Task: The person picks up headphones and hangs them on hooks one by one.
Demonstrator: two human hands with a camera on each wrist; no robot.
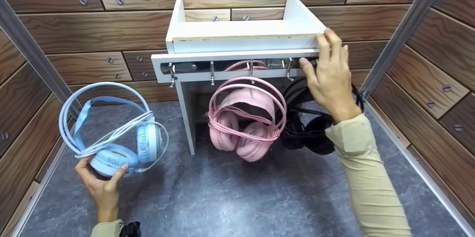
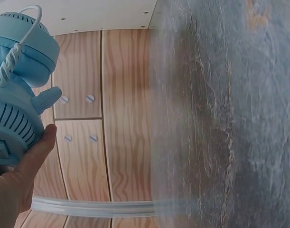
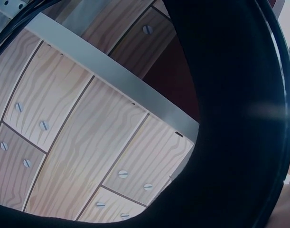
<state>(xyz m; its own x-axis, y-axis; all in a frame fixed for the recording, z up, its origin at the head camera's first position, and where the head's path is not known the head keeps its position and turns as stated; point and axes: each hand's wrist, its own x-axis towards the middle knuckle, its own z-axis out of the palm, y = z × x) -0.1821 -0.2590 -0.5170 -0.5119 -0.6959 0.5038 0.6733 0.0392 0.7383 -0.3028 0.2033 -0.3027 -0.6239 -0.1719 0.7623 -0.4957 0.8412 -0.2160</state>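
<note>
My left hand (image 1: 102, 188) grips light blue headphones (image 1: 147, 140) by the lower ear cup, left of a white wooden hook rack (image 1: 237, 42). A bundled cable crosses the headband, which points upward. In the left wrist view the thumb (image 2: 38, 147) presses against the slotted cup. At the rack's right end, my right hand (image 1: 330, 77) rests with fingers extended on the shelf edge and thumb by the hook rail. Black headphones (image 1: 321, 136) hang below it, partly hidden by hand and sleeve. Their dark band (image 3: 235, 114) fills much of the right wrist view.
Pink headphones (image 1: 256, 146) with a wound cable hang from the rack's middle. Metal hooks (image 1: 212, 72) line the rail, two of them left of the pink pair. Wood-patterned walls (image 1: 415, 58) with metal frame strips surround the grey marbled surface (image 1: 222, 192).
</note>
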